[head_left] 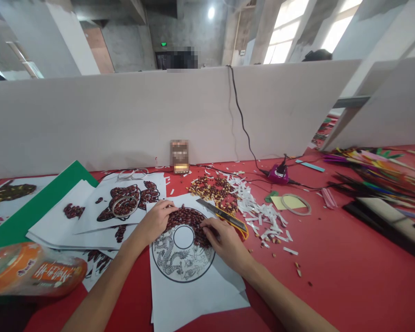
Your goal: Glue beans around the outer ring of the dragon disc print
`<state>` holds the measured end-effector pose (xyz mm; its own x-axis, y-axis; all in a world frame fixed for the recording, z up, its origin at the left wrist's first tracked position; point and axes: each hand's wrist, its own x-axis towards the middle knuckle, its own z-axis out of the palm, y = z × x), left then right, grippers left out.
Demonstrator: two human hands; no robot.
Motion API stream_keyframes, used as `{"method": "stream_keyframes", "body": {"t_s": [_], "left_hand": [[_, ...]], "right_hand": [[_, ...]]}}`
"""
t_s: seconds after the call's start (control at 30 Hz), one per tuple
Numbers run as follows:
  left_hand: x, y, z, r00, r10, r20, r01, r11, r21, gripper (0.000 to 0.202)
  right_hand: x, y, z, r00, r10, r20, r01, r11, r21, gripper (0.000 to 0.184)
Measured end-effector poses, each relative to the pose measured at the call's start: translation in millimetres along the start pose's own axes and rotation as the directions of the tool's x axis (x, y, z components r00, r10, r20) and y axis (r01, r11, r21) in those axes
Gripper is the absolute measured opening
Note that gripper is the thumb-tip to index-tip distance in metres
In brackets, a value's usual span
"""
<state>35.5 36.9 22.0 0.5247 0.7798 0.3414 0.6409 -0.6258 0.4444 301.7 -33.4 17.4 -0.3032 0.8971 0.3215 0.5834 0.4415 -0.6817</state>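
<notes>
A white sheet (200, 304) printed with a round dragon design (174, 258) lies before me. Dark red beans (183, 216) cover the upper and right part of its ring. My left hand (161, 219) rests at the upper left of the ring, fingers stretched toward the beans and fingertips touching that edge. At the right side, my right hand (223, 240) has thumb and fingertips drawn together over the beans; anything between them is hidden. A yellow and black utility knife (228, 217), blade out, lies just beyond my right hand.
Loose beans and kernels (212, 189) and white paper strips (256, 205) lie behind the knife. Bean-covered sheets (121, 203), a green board (69, 184) and an orange-labelled jar (38, 272) are left. Further right are a tape roll (307, 205), purple adapter (278, 175) and coloured strips (376, 170).
</notes>
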Motion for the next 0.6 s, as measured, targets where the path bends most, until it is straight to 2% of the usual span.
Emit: {"method": "stream_keyframes", "body": {"t_s": [0.2, 0.27, 0.33, 0.43, 0.6], "left_hand": [[2.2, -2.6, 0.2, 0.999, -0.015, -0.044, 0.018, 0.997, 0.071, 0.045], [6.5, 3.2, 1.1, 1.0, 0.019, -0.006, -0.018, 0.997, 0.076, 0.046], [11.7, 10.1, 2.8, 0.995, 0.07, 0.075, -0.077, 0.993, 0.094, 0.046], [16.1, 13.4, 4.6, 0.985, 0.085, 0.147, -0.107, 0.983, 0.148, 0.043], [3.8, -2.0, -4.1, 0.992, 0.05, 0.113, -0.071, 0.979, 0.19, 0.042]], "right_hand": [[0.4, -0.4, 0.0, 1.0, 0.003, -0.002, -0.003, 1.0, 0.006, 0.015], [0.7, -1.4, -0.2, 1.0, 0.003, -0.004, -0.003, 1.0, 0.001, 0.015], [1.0, -2.5, -0.6, 1.0, 0.004, -0.003, -0.004, 1.0, 0.001, 0.015], [1.0, -3.8, -1.2, 1.0, 0.006, 0.0, -0.006, 1.0, 0.013, 0.015], [1.0, -3.1, -1.2, 1.0, 0.005, -0.001, -0.005, 1.0, 0.015, 0.017]]}}
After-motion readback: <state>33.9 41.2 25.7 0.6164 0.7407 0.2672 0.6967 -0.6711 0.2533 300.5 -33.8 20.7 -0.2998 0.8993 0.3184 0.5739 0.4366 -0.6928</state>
